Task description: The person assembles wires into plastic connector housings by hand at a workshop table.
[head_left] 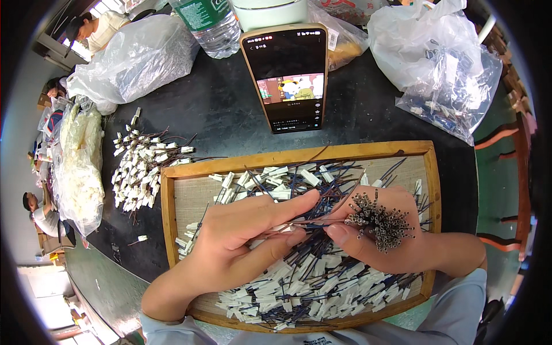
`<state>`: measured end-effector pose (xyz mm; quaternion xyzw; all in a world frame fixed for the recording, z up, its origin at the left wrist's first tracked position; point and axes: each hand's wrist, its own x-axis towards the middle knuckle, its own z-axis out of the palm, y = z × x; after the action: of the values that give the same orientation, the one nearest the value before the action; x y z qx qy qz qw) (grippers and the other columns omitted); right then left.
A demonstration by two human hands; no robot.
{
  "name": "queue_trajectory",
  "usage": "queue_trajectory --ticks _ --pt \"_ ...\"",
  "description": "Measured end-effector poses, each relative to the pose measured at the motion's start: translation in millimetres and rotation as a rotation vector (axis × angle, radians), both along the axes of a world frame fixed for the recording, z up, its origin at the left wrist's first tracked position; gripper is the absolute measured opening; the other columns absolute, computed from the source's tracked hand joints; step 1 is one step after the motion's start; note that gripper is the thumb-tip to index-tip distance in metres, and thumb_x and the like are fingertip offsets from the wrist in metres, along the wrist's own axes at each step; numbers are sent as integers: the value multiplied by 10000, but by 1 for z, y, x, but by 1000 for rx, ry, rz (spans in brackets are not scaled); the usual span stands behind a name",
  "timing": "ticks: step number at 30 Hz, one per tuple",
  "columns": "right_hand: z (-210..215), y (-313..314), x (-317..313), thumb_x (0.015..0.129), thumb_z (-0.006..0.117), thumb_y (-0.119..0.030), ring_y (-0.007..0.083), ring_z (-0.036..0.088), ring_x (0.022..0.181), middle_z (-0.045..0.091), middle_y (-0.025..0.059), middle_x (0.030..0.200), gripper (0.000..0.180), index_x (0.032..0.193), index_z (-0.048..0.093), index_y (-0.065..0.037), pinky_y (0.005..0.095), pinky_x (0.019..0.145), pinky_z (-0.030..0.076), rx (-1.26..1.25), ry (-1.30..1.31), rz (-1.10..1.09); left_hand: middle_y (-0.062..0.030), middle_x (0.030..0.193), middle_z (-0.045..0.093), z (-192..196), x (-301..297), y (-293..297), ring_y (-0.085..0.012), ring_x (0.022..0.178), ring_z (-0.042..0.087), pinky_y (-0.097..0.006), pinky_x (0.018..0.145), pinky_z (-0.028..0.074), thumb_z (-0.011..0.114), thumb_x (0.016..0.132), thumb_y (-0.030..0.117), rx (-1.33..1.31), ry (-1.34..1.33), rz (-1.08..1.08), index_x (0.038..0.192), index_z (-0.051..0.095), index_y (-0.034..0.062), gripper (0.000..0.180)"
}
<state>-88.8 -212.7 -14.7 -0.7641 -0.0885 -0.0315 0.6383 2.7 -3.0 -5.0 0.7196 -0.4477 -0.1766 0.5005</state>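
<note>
Both my hands are over a wood-framed tray [428, 172] heaped with short dark wires ending in white connectors [322, 290]. My right hand [405, 256] is closed round a thick bundle of wires [379, 221], whose small metal ends point up at me. Its thumb also touches a few thin wires stretching across the gap between my hands. On the other side, my left hand [230, 241] pinches those thin wires [313, 224] between thumb and fingers. A pale piece, perhaps a connector, shows partly under the left fingers.
Left of the tray lies a pile of white connectors with wires [141, 164]. A propped phone [290, 86] stands behind the tray, beside a water bottle [210, 26]. Plastic bags [443, 63] sit at the back right, others [138, 63] at the left. Other people work at far left.
</note>
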Motion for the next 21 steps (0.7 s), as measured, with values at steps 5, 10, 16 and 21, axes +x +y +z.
queue_trajectory --ticks 5,10,16,21 --pt "2 -4 1 767 686 -49 103 586 621 625 78 747 135 882 634 -3 232 557 440 21 11 42 -48 597 523 1 0 1 -137 524 493 -254 493 368 680 747 -12 -13 -15 12 1211 577 12 476" --pt "1 -2 0 765 688 -44 113 588 614 633 87 745 135 882 638 2 233 553 440 61 11 38 -53 619 551 8 -3 -1 -122 508 495 -241 478 358 660 708 -13 61 -90 36 1159 611 -7 454" --pt "-8 1 2 754 708 -42 131 581 598 620 106 721 157 885 643 13 245 534 430 44 -77 63 -36 565 451 3 -6 -3 -151 437 453 -268 408 335 682 624 -5 109 -361 -2 1170 609 15 551" --pt "-12 1 1 736 723 -39 165 581 588 620 106 723 202 915 646 13 260 530 428 49 -102 48 -12 603 469 2 -8 -2 -136 453 485 -285 381 379 696 672 41 163 -436 -67 1218 569 20 561"
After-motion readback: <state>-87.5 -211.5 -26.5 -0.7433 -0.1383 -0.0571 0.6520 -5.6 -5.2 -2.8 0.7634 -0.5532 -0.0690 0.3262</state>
